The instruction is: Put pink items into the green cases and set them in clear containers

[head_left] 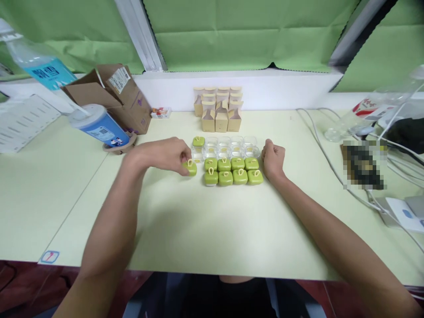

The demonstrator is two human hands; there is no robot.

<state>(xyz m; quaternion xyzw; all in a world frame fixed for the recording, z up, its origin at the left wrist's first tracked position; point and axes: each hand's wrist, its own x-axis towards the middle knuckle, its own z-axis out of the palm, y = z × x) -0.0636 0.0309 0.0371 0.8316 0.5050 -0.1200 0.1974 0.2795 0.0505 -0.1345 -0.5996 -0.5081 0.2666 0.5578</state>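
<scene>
My left hand [174,155] pinches a green lid with a pale loop [190,168] at the left end of the group. Beside it, several clear containers [224,150] stand in rows. One green lid [198,141] sits at their back left corner. Two rows of green-topped pieces [232,171] lie along the front of the clear ones. My right hand [273,157] rests on the table just right of the group, its fingers curled in; whether anything is inside them is hidden.
Small open cardboard boxes [221,117] stand by the wall. A blue cup [104,130], a large carton [132,104] and a bottle [43,62] are at the left. Cables [326,154], a clear bottle [364,110] and a white box [402,214] lie at the right.
</scene>
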